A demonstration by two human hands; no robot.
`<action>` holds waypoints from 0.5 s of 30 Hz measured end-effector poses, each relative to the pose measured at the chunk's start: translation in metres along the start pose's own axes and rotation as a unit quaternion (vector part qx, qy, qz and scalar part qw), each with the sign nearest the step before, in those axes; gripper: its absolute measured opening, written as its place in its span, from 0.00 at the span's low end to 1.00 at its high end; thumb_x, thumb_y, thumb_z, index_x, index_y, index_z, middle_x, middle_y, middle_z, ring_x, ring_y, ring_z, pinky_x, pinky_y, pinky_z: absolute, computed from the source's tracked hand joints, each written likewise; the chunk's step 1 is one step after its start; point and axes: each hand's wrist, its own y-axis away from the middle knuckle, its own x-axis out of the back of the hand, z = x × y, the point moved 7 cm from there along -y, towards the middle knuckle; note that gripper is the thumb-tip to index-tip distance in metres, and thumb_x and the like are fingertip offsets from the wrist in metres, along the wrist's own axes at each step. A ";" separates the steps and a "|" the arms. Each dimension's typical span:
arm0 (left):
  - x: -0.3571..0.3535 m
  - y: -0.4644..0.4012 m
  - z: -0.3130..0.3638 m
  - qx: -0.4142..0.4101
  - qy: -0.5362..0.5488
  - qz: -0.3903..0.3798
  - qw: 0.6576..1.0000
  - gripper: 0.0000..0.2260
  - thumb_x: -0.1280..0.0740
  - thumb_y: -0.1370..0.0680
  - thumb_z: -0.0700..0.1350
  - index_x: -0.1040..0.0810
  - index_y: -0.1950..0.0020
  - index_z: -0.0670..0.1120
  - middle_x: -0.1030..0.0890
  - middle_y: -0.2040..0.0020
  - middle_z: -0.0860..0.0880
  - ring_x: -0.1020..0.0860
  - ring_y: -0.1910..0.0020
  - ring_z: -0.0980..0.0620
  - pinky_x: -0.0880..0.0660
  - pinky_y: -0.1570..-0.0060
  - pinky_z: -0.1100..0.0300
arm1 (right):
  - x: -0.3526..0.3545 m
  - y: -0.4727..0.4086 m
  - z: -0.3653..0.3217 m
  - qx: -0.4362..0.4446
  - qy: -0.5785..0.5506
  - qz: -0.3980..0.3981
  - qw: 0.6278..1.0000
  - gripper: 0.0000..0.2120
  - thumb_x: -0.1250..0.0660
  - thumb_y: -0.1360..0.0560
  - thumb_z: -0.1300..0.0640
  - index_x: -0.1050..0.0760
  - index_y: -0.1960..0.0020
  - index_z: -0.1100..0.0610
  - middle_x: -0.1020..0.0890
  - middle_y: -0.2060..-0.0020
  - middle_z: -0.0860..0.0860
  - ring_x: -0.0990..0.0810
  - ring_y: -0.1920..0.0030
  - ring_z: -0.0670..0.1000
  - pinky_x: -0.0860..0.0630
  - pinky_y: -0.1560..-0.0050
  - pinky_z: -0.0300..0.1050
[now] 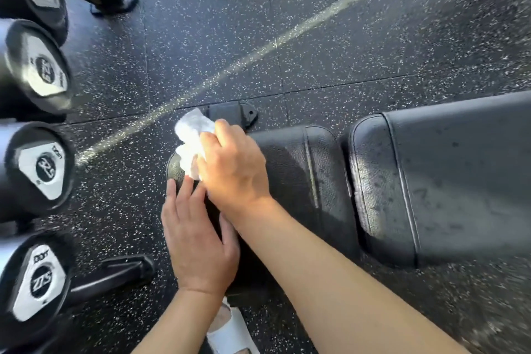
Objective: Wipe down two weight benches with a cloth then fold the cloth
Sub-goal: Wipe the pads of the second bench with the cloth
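One white cloth (191, 141) is bunched in my right hand (232, 164) at the seat end of one black bench (301, 169), my left hand (198, 241) flat and open on its edge, four dumbbell ends (43, 167) left, open floor (287, 37) beyond.

"22.5" on one dumbbell end cap (46, 69), "32.5" on the next dumbbell cap (46, 169), other markings blurred
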 end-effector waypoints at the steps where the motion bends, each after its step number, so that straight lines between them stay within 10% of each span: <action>1: 0.000 0.000 0.001 -0.001 -0.003 0.002 1.000 0.25 0.38 0.22 0.46 0.29 0.25 0.40 0.31 0.21 0.39 0.43 0.17 0.36 0.42 0.20 0.36 | 0.003 0.003 0.005 0.016 -0.013 0.005 1.000 0.06 0.25 0.29 0.62 0.21 0.56 0.62 0.21 0.56 0.58 0.24 0.59 0.60 0.27 0.64 0.55; 5: -0.002 0.000 0.004 -0.010 -0.045 0.003 0.999 0.26 0.38 0.21 0.47 0.30 0.24 0.40 0.34 0.19 0.40 0.44 0.16 0.38 0.43 0.19 0.38 | 0.024 0.056 0.060 0.091 0.072 -0.089 0.989 0.13 0.43 0.17 0.58 0.20 0.44 0.58 0.20 0.47 0.56 0.24 0.51 0.60 0.28 0.51 0.55; 10: -0.005 0.000 0.005 -0.011 -0.062 0.014 0.998 0.28 0.40 0.22 0.49 0.31 0.24 0.40 0.34 0.19 0.40 0.44 0.16 0.37 0.41 0.21 0.34 | 0.088 0.147 0.119 0.040 0.008 0.017 0.999 0.07 0.30 0.20 0.62 0.20 0.43 0.58 0.25 0.55 0.52 0.29 0.61 0.55 0.28 0.59 0.50; 15: -0.008 -0.002 0.004 -0.016 -0.086 0.013 0.996 0.28 0.40 0.22 0.49 0.31 0.23 0.40 0.35 0.19 0.40 0.44 0.16 0.36 0.42 0.20 0.35 | 0.068 0.052 0.115 0.025 -0.010 0.025 0.999 0.09 0.33 0.20 0.61 0.17 0.52 0.64 0.21 0.59 0.58 0.26 0.61 0.59 0.27 0.61 0.53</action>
